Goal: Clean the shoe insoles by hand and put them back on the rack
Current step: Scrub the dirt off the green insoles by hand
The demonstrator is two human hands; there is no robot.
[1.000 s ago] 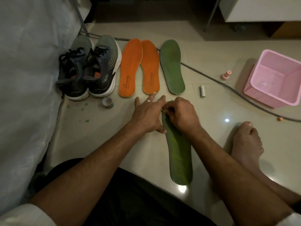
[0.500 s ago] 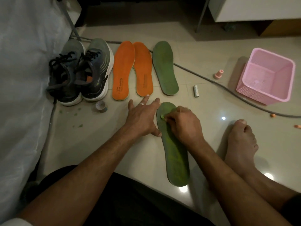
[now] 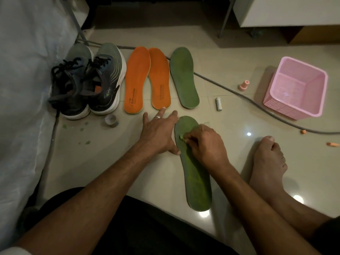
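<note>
The near green insole [image 3: 196, 173] is lying flat on the floor [image 3: 110, 162] in front of the person. The left hand [image 3: 158, 133] is resting beside its toe end with fingers spread wide. The right hand [image 3: 204, 142] is pinching a small green scrap [image 3: 181, 137] against the insole. Two orange insoles [image 3: 147, 80] and another green insole [image 3: 184, 78] are lying further away, next to the shoes [image 3: 86, 81].

My right hand [image 3: 204, 142] covers the middle of the near green insole [image 3: 197, 183], and the small pale green scrap [image 3: 181, 137] pinched in my fingertips is too small to identify. The print on the left orange insole [image 3: 137, 80] is hard to read; on the right orange insole [image 3: 159, 78] it is illegible. The grey cable [image 3: 239, 94] runs behind the far green insole [image 3: 184, 77] and off the right edge. The cabinet [image 3: 287, 10] is cut off at the top.
</note>
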